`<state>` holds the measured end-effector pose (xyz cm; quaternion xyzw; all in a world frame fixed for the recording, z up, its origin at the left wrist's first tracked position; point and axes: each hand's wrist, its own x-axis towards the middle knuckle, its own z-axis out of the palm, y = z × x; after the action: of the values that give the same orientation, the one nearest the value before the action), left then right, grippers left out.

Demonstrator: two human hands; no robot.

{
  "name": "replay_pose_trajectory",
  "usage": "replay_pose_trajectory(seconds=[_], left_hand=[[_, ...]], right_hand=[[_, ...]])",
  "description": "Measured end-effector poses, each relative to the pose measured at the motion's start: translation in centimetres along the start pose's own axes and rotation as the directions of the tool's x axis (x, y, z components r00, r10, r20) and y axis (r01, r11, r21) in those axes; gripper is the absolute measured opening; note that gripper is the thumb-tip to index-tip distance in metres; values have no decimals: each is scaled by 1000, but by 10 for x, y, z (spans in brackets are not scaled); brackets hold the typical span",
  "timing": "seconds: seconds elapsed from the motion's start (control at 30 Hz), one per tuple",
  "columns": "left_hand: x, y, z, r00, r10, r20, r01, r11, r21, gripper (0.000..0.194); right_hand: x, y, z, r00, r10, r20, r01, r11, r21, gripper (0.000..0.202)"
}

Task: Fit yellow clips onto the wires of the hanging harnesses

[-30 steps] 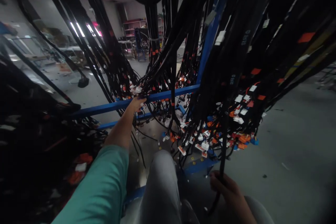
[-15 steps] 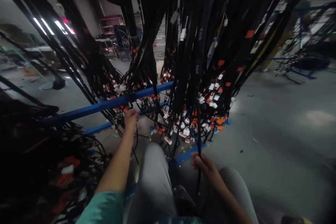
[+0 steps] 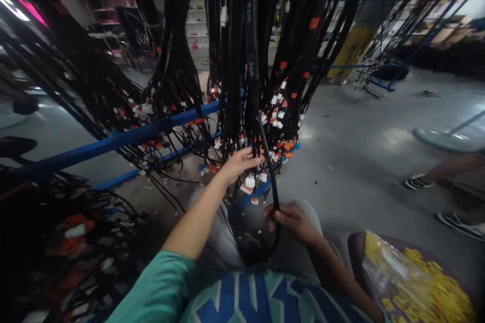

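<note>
Black wire harnesses hang in thick bundles in front of me, their lower ends crowded with white, orange and blue connectors. In my right hand is a long black cable, held between thumb and fingers near its lower end, which curves down below the hand. My left hand reaches to the bottom of the middle bundle, beside that cable. Its fingers are stretched out and its thumb is apart, with fingertips close to the hanging wires. Whether they touch a wire is hard to see.
A blue metal bar crosses the left side at bundle height. Yellow clips and a clear plastic bag lie at lower right. A person's shoes show at right. Another blue rack stands behind.
My view has turned to the right. The left hand has moved right, from near the blue bar to the middle bundle. The right hand still holds the cable, now more bent.
</note>
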<state>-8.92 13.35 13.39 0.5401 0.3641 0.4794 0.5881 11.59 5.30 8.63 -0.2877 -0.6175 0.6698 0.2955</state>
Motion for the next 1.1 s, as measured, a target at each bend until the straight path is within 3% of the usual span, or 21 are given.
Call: replay_pose_trajectory(seconds=[0.07, 0.17, 0.23, 0.47, 0.6, 0.73, 0.87, 0.93, 1.0, 1.1], left_hand=[[-8, 4, 3, 995, -65, 72, 67, 997, -30, 53], [-24, 10, 7, 959, -189, 212, 201, 979, -36, 55], [-34, 12, 14, 942, -239, 236, 257, 965, -46, 55], [-58, 15, 56, 951, -289, 106, 308, 903, -301, 27], [-65, 25, 70, 918, -362, 159, 394, 809, -435, 7], [-65, 36, 79, 893, -413, 178, 447, 772, -452, 23], [-64, 39, 86, 900, -411, 145, 431, 791, -435, 27], [-64, 37, 88, 911, -393, 128, 409, 813, -415, 23], [-65, 33, 88, 921, -366, 133, 388, 834, -392, 17], [-66, 29, 86, 939, -304, 161, 343, 860, -377, 22]], right_hand=[[-6, 6, -8, 989, -9, -145, 14, 999, 33, 38], [-12, 15, -17, 924, -23, -382, 58, 995, 83, 30], [-15, 18, -20, 890, -29, -455, 81, 992, 94, 27], [-18, 20, -12, 927, -53, -372, 80, 995, 57, 26], [-19, 20, -6, 932, -77, -354, 86, 996, 11, 27], [-22, 14, -2, 925, -57, -376, 51, 998, -28, 34], [-29, 10, -3, 914, -101, -393, 55, 991, -126, 36], [-37, 14, -10, 885, -116, -451, 39, 984, -177, 36], [-49, 22, -26, 821, -112, -559, 3, 981, -193, 38], [-84, 40, -66, 650, -126, -749, -46, 978, -204, 37]])
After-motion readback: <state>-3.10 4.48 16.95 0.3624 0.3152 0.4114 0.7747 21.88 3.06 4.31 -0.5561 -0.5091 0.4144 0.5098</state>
